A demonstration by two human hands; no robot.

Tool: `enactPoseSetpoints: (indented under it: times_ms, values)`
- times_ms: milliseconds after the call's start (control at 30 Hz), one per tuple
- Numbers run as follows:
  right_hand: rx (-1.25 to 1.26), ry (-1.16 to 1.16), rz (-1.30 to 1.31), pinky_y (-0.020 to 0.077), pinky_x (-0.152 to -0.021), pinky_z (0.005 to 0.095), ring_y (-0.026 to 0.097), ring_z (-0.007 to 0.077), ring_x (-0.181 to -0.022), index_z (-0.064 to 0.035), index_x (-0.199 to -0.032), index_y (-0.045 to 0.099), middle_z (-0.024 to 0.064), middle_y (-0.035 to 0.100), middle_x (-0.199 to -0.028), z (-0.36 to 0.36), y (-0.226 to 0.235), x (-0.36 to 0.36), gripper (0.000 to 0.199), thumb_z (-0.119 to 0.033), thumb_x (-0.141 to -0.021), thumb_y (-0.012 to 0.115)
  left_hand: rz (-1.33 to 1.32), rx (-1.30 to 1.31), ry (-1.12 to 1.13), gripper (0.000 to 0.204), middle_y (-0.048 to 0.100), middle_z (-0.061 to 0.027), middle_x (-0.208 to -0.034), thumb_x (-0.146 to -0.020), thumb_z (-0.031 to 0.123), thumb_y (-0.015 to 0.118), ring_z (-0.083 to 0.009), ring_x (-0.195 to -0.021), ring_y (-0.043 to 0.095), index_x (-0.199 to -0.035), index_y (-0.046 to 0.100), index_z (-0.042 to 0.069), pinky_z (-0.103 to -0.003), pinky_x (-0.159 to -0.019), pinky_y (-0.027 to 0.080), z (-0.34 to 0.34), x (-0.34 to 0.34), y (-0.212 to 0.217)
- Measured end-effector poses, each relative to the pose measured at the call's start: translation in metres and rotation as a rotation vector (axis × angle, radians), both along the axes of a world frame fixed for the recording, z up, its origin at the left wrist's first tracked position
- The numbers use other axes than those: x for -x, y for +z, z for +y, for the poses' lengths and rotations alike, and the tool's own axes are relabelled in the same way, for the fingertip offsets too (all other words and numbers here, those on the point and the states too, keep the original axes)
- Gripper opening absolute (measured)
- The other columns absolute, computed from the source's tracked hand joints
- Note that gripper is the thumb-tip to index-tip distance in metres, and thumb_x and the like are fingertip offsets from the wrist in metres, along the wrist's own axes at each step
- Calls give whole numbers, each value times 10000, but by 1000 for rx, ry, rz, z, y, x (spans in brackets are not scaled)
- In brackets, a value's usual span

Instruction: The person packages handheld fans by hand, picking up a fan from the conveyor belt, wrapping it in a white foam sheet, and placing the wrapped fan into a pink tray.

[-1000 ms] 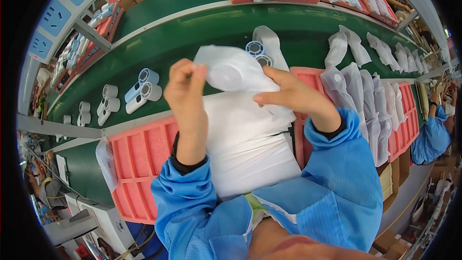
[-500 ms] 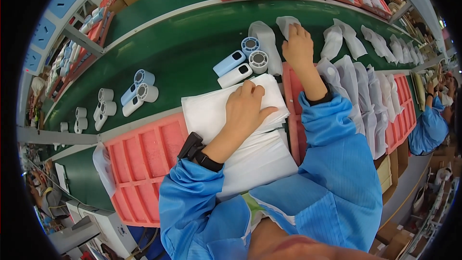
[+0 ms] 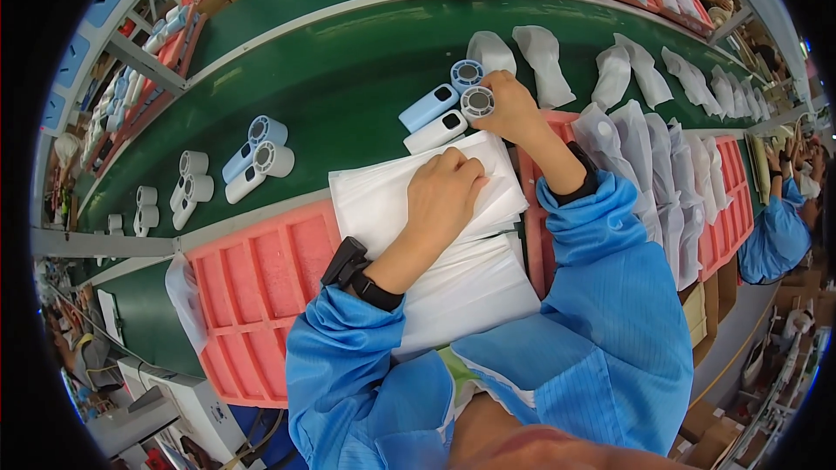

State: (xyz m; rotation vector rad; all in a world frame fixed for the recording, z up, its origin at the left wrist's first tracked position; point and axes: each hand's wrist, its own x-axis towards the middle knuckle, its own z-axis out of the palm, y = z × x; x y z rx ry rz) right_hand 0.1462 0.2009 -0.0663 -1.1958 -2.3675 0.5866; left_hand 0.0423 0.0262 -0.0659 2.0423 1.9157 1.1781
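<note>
My right hand (image 3: 512,110) has its fingers around the round head of a white handheld fan (image 3: 435,132), which lies on the green conveyor belt (image 3: 348,78). Right behind that fan is a light blue handheld fan (image 3: 428,108), with its own round head beside the fingertips. My left hand (image 3: 442,196) rests on a stack of thin white bags (image 3: 374,187), its fingers curled and the thumb drawn in at the top bag. The fingertips are partly hidden. Bagged fans (image 3: 542,65) lie on the belt beyond my right hand.
More fans (image 3: 261,157) stand in groups along the belt at left. A pink divided tray (image 3: 261,287) lies left of the bags; another pink tray (image 3: 727,200) at right carries several bagged fans (image 3: 662,174). Filled trays line the far shelf. A co-worker in blue (image 3: 779,235) is at far right.
My right hand has let go of a bagged fan and moved left and nearer, onto the white fan. The fans on the belt have shifted slightly right. My left thumb has drawn in.
</note>
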Motion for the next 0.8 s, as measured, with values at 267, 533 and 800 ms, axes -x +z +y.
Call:
enactPoseSetpoints:
  times_ms: [267,533,800]
  values:
    - [200,222,25,498,-876,341,643,322,-953,-28,-1109,626,185,648,-1055,13,16,-7,621,-186,-546,835,-205,25,-26,92,589,-63,-820,-800,131,715,-222,-635,564,-819,648,69,-336,-576,446,1,7,6]
    - [159,16,751,478,-855,273,614,132,-920,-7,-1149,581,55,650,-1009,-26,117,-54,659,-166,-555,818,-704,35,23,102,572,-25,-783,-835,98,715,-93,-550,455,-837,643,26,-248,-513,366,0,34,24]
    - [53,330,744,475,-832,265,594,134,-921,-31,-1096,553,53,615,-1018,-48,120,-46,582,-97,-582,818,-888,-21,124,103,587,5,-803,-875,107,692,-46,-570,445,-869,646,15,-211,-521,364,-11,44,50]
